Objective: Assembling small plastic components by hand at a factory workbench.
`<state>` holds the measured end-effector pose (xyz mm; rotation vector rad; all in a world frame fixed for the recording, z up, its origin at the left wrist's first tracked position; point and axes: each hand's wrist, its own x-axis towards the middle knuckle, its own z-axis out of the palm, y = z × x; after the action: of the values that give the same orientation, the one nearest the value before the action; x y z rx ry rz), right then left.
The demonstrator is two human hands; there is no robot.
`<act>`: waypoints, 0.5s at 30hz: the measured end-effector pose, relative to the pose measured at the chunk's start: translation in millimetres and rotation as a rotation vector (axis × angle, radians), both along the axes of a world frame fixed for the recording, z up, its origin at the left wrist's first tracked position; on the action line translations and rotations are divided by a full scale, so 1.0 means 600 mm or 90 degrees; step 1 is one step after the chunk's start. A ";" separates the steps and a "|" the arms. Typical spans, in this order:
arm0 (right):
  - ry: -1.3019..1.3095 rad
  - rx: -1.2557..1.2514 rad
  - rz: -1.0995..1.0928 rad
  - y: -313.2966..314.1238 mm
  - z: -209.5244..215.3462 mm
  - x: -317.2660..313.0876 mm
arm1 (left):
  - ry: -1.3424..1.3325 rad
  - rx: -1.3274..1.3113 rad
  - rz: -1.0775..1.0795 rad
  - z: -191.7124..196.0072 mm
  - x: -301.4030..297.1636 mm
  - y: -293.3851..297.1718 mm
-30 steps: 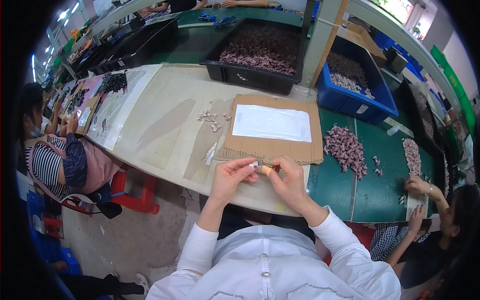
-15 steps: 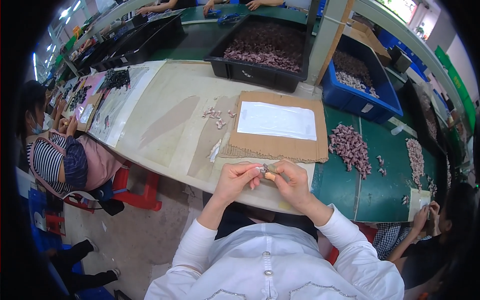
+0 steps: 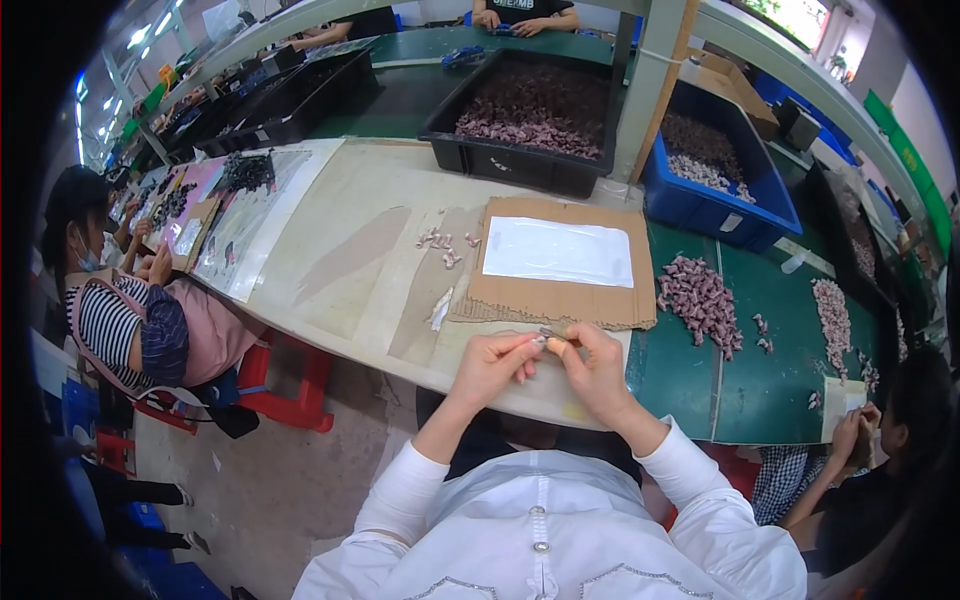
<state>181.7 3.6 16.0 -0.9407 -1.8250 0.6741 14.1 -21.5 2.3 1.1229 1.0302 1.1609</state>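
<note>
My left hand (image 3: 494, 366) and my right hand (image 3: 598, 370) meet just in front of the cardboard's near edge. Thumbs and forefingers of both pinch a small greyish-mauve piece (image 3: 545, 333), partly covered by the fingertips; its exact kind is too small to tell. A pale orange cover seems to sit on one right fingertip. Beyond the hands lies a brown cardboard sheet (image 3: 560, 306) with a white sheet (image 3: 558, 250) on it. To its left are several small pinkish pieces (image 3: 440, 240), and a torn white scrap (image 3: 440, 309) lies nearer. A heap of mauve pieces (image 3: 697, 300) rests on the right.
A black bin (image 3: 508, 165) and a blue bin (image 3: 720, 212), both holding small pieces, stand at the back. Between them rises a post (image 3: 652, 95). Co-workers sit at left (image 3: 165, 325) and right (image 3: 850, 490). A red stool (image 3: 300, 385) stands at lower left.
The view has shifted slightly. Both hands stay together at the small piece, the left wrist a little further right. Across the table, a person's hands have come together on a blue thing.
</note>
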 end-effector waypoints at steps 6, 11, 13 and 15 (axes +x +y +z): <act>0.160 -0.066 -0.270 0.011 0.008 0.145 | 0.081 -0.037 0.133 0.000 -0.025 0.007; -0.022 -0.010 -0.628 0.023 -0.002 0.409 | 0.468 0.274 0.392 0.018 -0.133 0.064; -0.111 -0.030 -0.718 0.023 -0.016 0.475 | 0.572 0.357 0.363 -0.002 -0.162 0.104; -0.136 -0.041 -0.747 0.026 -0.024 0.501 | 0.671 0.381 0.311 -0.006 -0.169 0.123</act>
<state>482.0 19.1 1.4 -1.9031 -1.0932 -0.1200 -87.3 52.5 -1.3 2.1556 1.8982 1.2970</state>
